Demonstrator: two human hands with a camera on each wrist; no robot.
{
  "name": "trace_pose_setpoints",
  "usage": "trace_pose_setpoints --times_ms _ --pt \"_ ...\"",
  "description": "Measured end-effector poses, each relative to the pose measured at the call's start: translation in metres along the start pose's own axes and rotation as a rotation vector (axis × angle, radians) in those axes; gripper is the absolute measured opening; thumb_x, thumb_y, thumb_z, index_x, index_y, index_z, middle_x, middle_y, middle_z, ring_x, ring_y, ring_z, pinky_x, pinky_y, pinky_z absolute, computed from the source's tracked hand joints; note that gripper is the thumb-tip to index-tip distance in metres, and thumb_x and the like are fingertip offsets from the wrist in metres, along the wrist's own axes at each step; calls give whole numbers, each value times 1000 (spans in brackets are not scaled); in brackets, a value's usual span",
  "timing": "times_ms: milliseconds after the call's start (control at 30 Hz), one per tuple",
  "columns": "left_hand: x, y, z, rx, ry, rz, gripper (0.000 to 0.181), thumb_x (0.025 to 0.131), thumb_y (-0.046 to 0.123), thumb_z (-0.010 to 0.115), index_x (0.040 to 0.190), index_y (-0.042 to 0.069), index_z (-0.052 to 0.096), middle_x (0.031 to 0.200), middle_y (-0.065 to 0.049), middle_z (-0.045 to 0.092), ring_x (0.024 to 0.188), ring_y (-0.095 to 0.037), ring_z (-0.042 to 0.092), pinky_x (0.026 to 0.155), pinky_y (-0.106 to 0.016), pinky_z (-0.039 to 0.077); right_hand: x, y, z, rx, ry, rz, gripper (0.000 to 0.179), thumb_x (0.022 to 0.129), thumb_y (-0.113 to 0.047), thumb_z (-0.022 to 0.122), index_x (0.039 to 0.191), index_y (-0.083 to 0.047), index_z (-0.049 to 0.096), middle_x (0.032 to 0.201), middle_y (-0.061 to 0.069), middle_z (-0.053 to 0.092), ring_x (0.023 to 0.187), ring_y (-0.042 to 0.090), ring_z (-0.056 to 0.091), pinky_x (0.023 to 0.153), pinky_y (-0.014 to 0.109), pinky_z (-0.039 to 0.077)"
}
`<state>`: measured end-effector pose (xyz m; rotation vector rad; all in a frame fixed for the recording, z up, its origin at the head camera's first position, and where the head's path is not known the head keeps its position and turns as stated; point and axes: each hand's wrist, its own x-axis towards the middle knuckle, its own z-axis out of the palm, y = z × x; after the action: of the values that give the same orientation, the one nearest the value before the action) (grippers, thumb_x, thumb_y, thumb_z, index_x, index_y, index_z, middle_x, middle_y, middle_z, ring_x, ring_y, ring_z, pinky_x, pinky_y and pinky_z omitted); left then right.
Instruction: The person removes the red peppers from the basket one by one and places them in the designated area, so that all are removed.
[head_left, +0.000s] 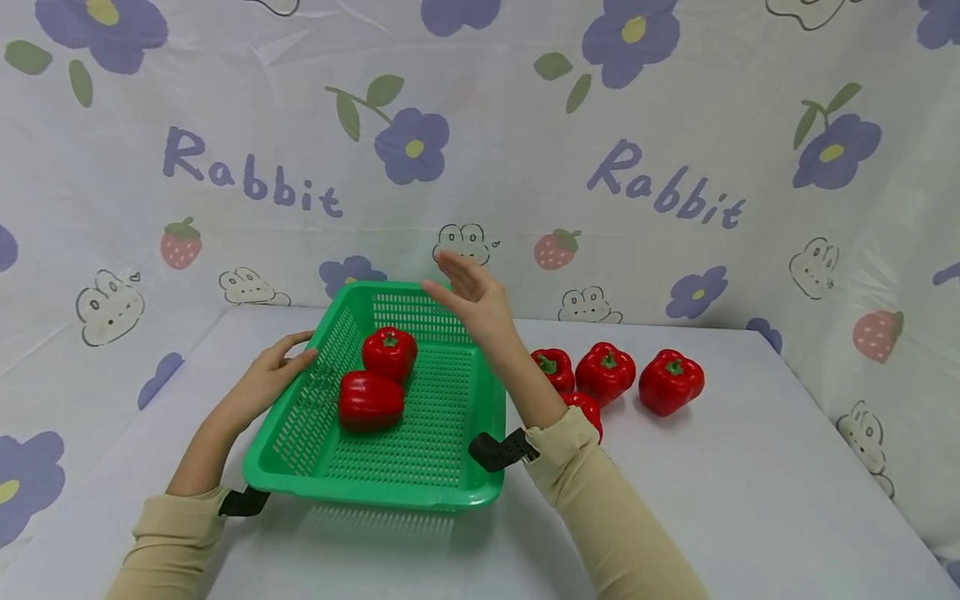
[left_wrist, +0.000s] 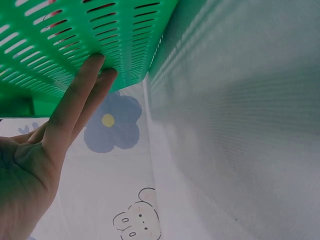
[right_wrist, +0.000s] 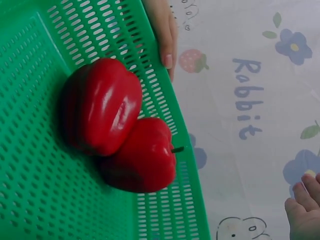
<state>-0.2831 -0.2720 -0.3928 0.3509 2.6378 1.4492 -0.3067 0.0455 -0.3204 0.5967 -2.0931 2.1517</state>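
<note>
A green slotted plastic basket (head_left: 375, 493) holds two red bell peppers, one upright with its stem up (head_left: 390, 354) and one on its side (head_left: 371, 401). My left hand (head_left: 266, 375) is at the basket's left side. In the left wrist view its straight fingers (left_wrist: 80, 95) rest against the outside of the slotted wall. Raised over the basket's far right rim, my right hand (head_left: 480, 304) has its fingers extended and holds nothing. The right wrist view looks down on the two peppers (right_wrist: 107, 107), with the left hand (right_wrist: 162, 35) at the rim.
Several more red bell peppers (head_left: 604, 372) stand on the white table (head_left: 750, 467) right of the basket, some partly behind the right forearm. A cloth (head_left: 480, 192) printed with flowers and rabbits hangs behind the table.
</note>
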Motion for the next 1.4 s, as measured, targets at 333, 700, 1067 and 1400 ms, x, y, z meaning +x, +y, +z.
trace_pose_setpoints --times_ms 333,700,1067,1400 --pt "-1 0 1 -3 -2 -1 65 105 41 41 156 8 18 121 -33 61 83 -9 69 71 -29 57 0 12 19 5 -6 56 58 91 -20 70 144 -15 47 148 0 51 140 10 43 118 31 31" --pt "0 -2 2 -26 -8 1 65 105 39 42 156 6 17 111 -31 64 75 -11 70 67 -31 58 -3 25 36 -73 -123 116 60 91 -23 70 145 -16 46 150 2 48 143 14 40 118 36 31" --pt "1 -1 1 -32 -14 -2 66 105 39 42 156 6 17 115 -33 63 77 -12 71 67 -32 59 -6 27 52 -207 -350 193 63 90 -24 71 146 -10 46 150 7 48 142 21 42 114 38 38" --pt "1 1 1 -16 -15 -2 65 105 39 41 156 5 17 111 -32 65 75 -12 71 67 -31 59 -10 33 58 -368 -535 246 60 90 -26 70 144 -11 48 148 8 50 139 24 45 107 38 47"
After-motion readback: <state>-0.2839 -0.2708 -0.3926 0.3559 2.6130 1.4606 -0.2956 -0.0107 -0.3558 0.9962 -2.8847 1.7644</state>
